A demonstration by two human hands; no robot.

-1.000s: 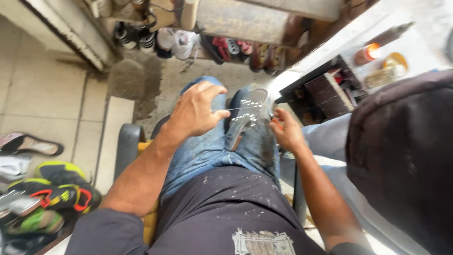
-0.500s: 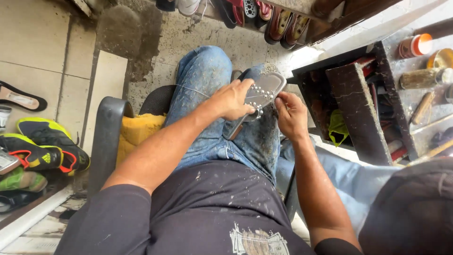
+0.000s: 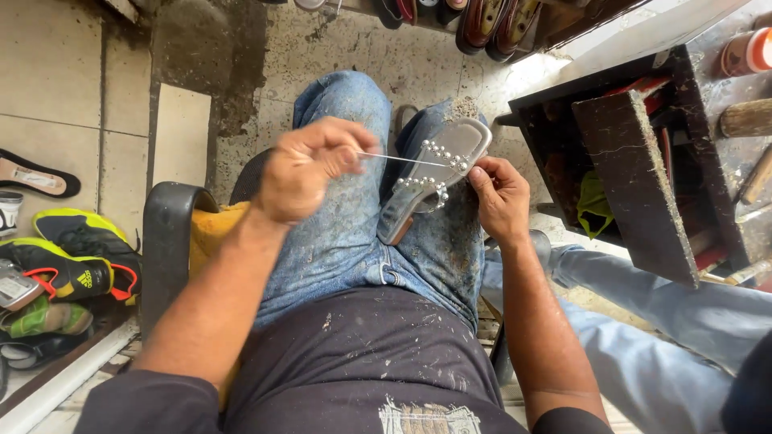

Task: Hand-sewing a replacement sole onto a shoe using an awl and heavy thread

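Stitching step: left hand, fingers pinched shut, draws pale thread taut from silver pearl-beaded flat sandal; right hand grips its edge. Next stitch likely needs careful needle placement.

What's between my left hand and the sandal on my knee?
In the head view, a thin pale thread stretches taut from the left hand across to the silver beaded sandal. Beneath it lies only jeans.
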